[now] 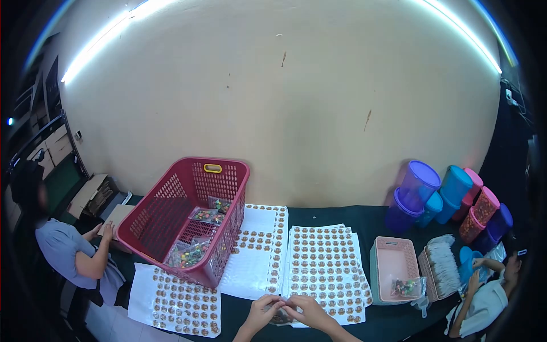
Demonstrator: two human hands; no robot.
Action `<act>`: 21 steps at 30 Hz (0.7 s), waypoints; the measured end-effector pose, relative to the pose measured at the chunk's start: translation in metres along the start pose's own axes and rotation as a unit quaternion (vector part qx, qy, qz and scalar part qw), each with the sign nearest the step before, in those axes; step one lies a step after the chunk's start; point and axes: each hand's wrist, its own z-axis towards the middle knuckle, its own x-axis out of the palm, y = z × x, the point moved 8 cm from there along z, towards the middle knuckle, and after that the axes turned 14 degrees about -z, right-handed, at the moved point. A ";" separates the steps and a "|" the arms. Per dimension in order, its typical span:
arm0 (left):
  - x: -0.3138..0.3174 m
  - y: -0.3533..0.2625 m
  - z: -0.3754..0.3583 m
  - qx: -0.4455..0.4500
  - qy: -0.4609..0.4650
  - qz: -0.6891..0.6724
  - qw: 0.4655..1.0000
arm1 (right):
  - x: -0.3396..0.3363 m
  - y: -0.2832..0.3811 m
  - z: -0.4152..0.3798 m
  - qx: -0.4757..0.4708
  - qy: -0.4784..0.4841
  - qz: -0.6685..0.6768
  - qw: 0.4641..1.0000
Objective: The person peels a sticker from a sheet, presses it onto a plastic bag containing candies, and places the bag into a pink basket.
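Note:
My left hand [264, 314] and my right hand [307, 313] meet at the table's front edge, fingers closed in a pinch. Between them is the top of a small clear plastic bag [280, 320] with dark contents that I cannot make out. Just beyond my hands lies a stack of sticker sheets [325, 268] covered in rows of round brown stickers. A partly used sticker sheet [249, 268] lies to its left, with bare white areas. Another sticker sheet [176, 299] hangs near the front edge at the left.
A maroon basket [228, 251] holds several bags of colourful pieces [191, 253]. On the right stand a pink tray [394, 259] with one filled bag [405, 286], a basket of clear bags [441, 259] and stacked tubs [420, 182]. One person [74, 251] works at left, another [484, 299] at right.

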 end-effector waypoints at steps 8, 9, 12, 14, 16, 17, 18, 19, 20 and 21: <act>-0.023 -0.004 0.006 0.042 -0.098 0.071 0.992 | 0.016 0.000 0.006 0.003 -0.024 -0.046 0.999; -0.030 -0.005 0.008 0.053 -0.137 0.083 0.986 | 0.019 -0.001 0.007 0.018 -0.021 -0.022 0.999; -0.045 -0.010 0.009 0.071 -0.172 0.113 0.976 | 0.027 0.003 0.008 0.051 0.003 -0.004 0.999; -0.052 -0.012 0.008 0.076 -0.190 0.115 0.972 | 0.034 0.000 0.009 0.057 0.010 0.006 0.998; -0.067 -0.014 0.004 0.073 -0.257 0.121 0.956 | 0.041 0.003 0.010 0.055 0.031 0.051 0.997; -0.074 -0.010 0.002 0.053 -0.289 0.107 0.950 | 0.046 0.002 0.012 0.058 0.043 0.065 0.995; -0.077 -0.010 0.003 0.061 -0.289 0.107 0.949 | 0.047 0.004 0.015 0.052 0.037 0.063 0.996; -0.083 -0.009 0.003 0.069 -0.306 0.109 0.943 | 0.045 0.009 0.018 0.042 0.028 0.060 0.997; -0.087 -0.008 0.003 0.077 -0.323 0.111 0.937 | 0.043 0.014 0.021 0.033 0.020 0.057 0.998; -0.089 -0.009 0.005 0.087 -0.321 0.102 0.938 | 0.039 0.026 0.024 -0.001 -0.004 0.000 1.000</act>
